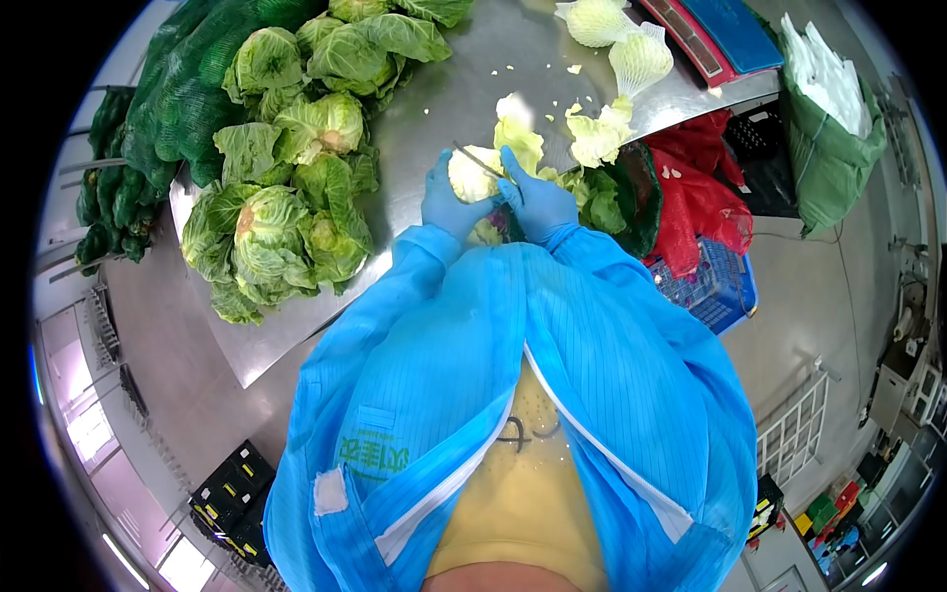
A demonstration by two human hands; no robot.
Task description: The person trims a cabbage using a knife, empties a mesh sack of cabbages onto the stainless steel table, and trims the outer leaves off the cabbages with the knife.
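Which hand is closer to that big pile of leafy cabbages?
The left. The left hand is to the right of the leafy cabbages, not touching them; the right hand is farther away, past the left one.

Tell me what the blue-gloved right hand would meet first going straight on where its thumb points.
Probably the ragged, pale yellow-green leaf just ahead of the blue-gloved right hand, though depth is unclear and it might pass above.
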